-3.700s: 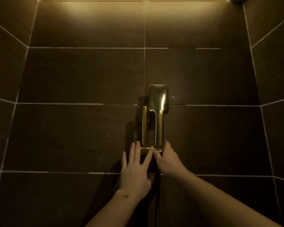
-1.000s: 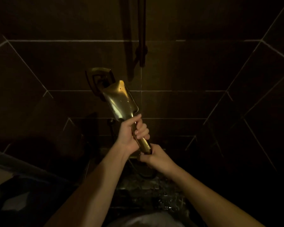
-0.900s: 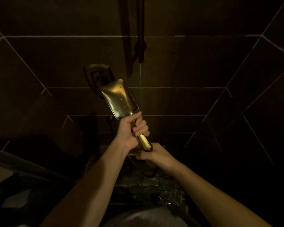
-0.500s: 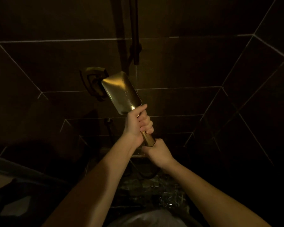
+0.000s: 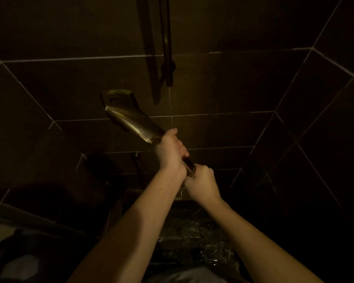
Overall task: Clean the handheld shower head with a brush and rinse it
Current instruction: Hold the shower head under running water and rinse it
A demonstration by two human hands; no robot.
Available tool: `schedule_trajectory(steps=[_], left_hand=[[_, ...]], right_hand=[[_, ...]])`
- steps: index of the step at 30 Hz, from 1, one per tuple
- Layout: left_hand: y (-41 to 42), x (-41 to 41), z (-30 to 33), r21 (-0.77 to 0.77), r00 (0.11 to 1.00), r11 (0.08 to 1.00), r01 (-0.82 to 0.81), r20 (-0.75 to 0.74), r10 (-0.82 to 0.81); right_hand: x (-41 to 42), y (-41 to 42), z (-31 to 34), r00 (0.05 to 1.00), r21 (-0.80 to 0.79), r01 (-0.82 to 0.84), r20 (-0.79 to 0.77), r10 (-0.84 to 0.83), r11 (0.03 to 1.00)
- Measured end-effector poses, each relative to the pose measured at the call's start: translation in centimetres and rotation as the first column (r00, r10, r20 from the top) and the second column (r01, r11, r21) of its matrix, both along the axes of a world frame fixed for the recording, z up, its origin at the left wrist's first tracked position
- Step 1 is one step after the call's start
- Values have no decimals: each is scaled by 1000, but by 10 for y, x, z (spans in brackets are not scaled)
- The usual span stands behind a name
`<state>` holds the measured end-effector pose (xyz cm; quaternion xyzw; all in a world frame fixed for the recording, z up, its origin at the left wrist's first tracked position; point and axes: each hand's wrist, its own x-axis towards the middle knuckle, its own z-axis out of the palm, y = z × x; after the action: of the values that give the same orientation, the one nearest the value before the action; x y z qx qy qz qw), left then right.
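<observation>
Right hand (image 5: 202,181): we see our fingers curled round the near end of the handle.
Left hand (image 5: 170,152): we wrap it round the handle just beyond the right.
Shower head (image 5: 131,121): its brass face tilts up and left, past our left hand.
Wall rail (image 5: 168,41): farther off, against the dark tiles (image 5: 233,82).

Dark, wet shower floor (image 5: 194,240) beneath, grated drain (image 5: 177,198) at wall.
</observation>
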<state>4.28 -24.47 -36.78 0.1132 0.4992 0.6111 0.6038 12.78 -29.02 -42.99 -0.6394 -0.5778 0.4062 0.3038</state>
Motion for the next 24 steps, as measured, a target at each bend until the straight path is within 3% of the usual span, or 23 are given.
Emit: schedule_trajectory(steps=[3, 6, 11, 15, 20, 24], left_hand=[[5, -18, 0, 145, 948, 941, 307, 43, -316], [7, -34, 3, 349, 824, 788, 508, 69, -562], [10, -40, 11, 587, 681, 636, 501, 186, -708], [11, -39, 18, 652, 553, 527, 546, 192, -811], [13, -35, 21, 559, 622, 575, 598, 129, -772], [8, -26, 26, 388, 822, 772, 503, 61, -566]], right_hand=[[8, 1, 22, 977, -140, -116, -194, 88, 983], [16, -2, 41, 853, -282, -326, -499, 153, 902], [15, -2, 57, 671, -334, -596, -707, 224, 730], [14, 0, 56, 699, -317, -557, -678, 227, 768], [13, -1, 49, 774, -260, -437, -597, 212, 861], [14, 3, 43, 883, -151, -277, -429, 189, 949]])
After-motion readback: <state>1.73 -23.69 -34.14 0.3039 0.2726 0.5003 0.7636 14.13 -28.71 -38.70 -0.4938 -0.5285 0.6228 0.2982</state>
